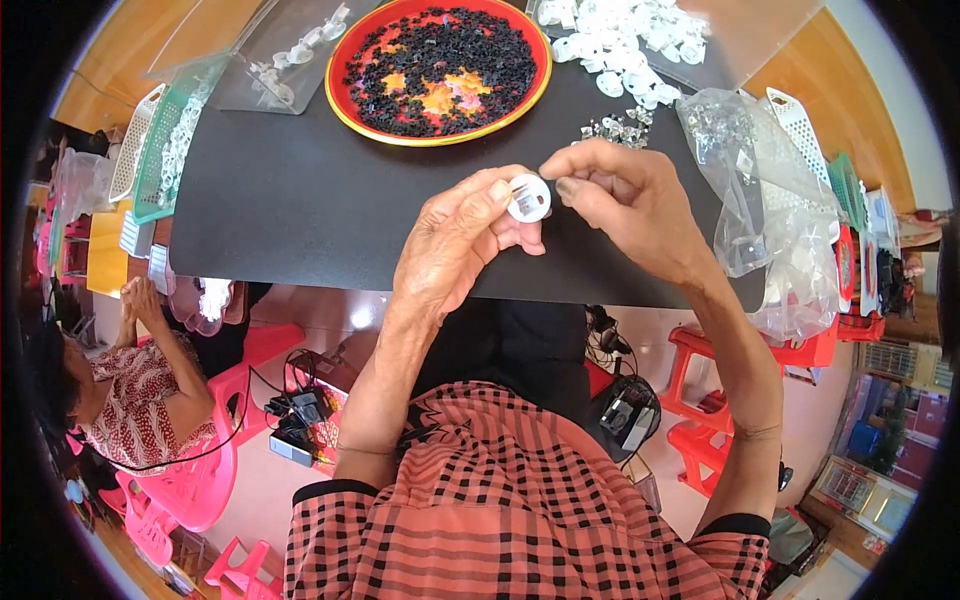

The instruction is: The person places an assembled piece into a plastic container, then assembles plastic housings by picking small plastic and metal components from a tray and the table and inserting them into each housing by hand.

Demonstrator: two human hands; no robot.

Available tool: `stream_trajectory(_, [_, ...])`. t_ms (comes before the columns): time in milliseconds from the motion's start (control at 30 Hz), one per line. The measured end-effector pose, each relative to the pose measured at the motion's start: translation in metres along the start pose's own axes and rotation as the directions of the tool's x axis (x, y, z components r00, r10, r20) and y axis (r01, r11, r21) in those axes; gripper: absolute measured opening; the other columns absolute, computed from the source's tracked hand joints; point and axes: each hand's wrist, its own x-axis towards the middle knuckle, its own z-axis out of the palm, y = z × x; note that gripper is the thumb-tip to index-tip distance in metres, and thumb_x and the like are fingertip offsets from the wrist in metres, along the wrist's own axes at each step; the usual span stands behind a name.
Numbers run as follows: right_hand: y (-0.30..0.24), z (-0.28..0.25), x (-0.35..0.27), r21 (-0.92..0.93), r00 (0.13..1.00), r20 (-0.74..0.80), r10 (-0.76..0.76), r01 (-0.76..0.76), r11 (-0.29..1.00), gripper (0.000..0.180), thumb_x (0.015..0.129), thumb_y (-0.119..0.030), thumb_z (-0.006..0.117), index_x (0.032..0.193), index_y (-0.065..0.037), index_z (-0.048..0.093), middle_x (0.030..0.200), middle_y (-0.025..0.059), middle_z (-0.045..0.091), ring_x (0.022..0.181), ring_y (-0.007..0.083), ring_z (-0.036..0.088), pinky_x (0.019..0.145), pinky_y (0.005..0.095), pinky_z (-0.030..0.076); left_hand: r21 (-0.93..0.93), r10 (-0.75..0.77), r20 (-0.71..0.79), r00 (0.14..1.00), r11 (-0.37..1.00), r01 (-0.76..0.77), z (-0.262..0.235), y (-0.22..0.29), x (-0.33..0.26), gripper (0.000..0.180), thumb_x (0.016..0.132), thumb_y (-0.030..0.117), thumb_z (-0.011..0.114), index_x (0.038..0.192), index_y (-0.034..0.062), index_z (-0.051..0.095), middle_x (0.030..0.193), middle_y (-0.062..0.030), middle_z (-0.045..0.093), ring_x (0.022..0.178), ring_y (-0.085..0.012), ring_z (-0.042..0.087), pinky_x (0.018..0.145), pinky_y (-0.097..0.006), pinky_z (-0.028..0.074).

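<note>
My left hand [462,240] pinches a small round white plastic disc [529,197] between thumb and fingers, over the black table [300,200]. My right hand [625,200] touches the disc's right edge with thumb and forefinger closed on it. Just beyond the hands lies a small heap of clear little parts [615,129]. Farther back sits a red round tray [440,68] full of small black pieces, and a pile of white round discs [620,45] at the back right.
Clear plastic bags [770,200] lie at the table's right end, a green basket [170,140] and a clear bag with white parts [290,55] at the left. Another person in a patterned shirt [140,400] sits on a pink chair at the lower left. Red stools [710,400] stand below.
</note>
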Motion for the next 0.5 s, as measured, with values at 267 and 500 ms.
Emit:
stream_trajectory(267, [-0.008,0.015,-0.016,-0.260,0.901,-0.050,-0.431,0.404,0.877,0.021,0.075,0.004,0.064,0.094,-0.006,0.064,0.070,0.0024,0.056,0.053,0.0085,0.052,0.047,0.0229,0.041,-0.076,-0.024,0.043,0.999,0.997,0.027,-0.002,0.005,-0.004,0.038,0.097,0.024,0.051,0.119,-0.0067,0.052,0.098,-0.0115,0.060,0.082,-0.0177,0.060,0.076,-0.033,0.052])
stream_trajectory(500, [-0.004,0.024,-0.018,-0.512,0.861,-0.005,-0.508,0.434,0.741,0.023,0.074,-0.002,0.069,0.096,-0.008,0.064,0.072,0.0044,0.055,0.056,0.0181,0.055,0.050,0.0297,0.044,-0.049,-0.030,0.031,0.999,0.998,0.032,0.002,0.006,-0.004,0.038,0.098,0.025,0.050,0.119,-0.0066,0.052,0.099,-0.0104,0.060,0.083,-0.0167,0.060,0.078,-0.030,0.051])
